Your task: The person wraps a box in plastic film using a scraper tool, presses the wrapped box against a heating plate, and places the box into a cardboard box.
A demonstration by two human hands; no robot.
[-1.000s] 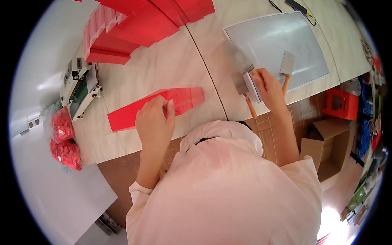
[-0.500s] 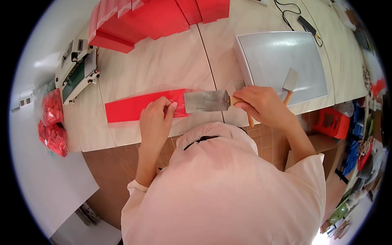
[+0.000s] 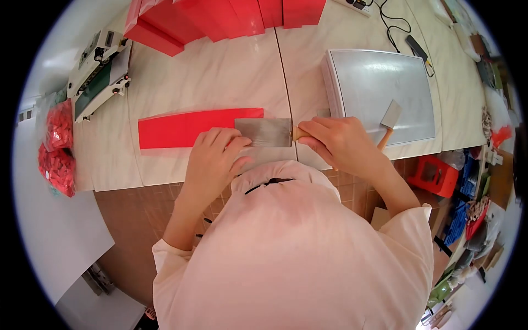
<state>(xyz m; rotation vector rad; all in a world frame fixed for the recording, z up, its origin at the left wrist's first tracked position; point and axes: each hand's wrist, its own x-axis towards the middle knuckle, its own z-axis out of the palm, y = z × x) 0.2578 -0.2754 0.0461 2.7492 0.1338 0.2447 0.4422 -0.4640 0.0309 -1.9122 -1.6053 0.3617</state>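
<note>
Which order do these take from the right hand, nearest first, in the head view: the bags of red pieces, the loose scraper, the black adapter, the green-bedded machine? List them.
From the right hand:
1. Loose scraper, just to its right.
2. Black adapter, far right of the table.
3. Green-bedded machine, table's left end.
4. Bags of red pieces, far left edge.

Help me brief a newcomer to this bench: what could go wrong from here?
The left hand has its fingers right by the corner of the metal blade, so a slip of the right hand might nick or scrape them.

The blade overlaps the end of the red piece; pressed or tilted badly, it could scratch or crease it.

The other scraper lies with its handle past the grey plate's front edge, where the right forearm might knock it.
</note>
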